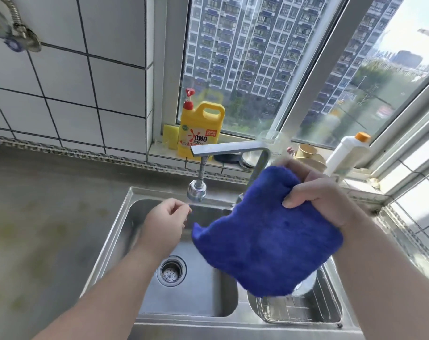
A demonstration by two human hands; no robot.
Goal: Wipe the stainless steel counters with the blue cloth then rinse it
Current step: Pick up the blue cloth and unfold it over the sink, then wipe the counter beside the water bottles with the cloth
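Head view.

Right hand (323,192): at 3 o'clock of centre, fingers and thumb curled round the upper edge of the blue cloth (267,244), gripping it bunched at the top.

Blue cloth: hangs free from that grip above the double sink (135,192). Long axis runs from the grip at 1 o'clock down to the lower corner at 7 o'clock; a second corner points toward 9 o'clock. It touches nothing but the hand. It covers part of the right basin and of a pale round item there, which cannot be made out.

Left hand (165,222): at 9 o'clock of the cloth, apart from it, over the left basin just under the tap nozzle (196,191). Fingers loosely curled, thumb and forefinger close together; holds nothing visible. Motion blur softens the fingertips.

Drain strainer (171,271): at 6 o'clock of the left hand, in the left basin.

Steel counter (49,217): at 9 o'clock, blotched, blurred.

Window sill, 12 o'clock: yellow detergent jug (200,128) with red pump; white bottle (348,153) with orange cap toward 2 o'clock. Small items between them are indistinct, partly hidden behind the tap arm (228,149).
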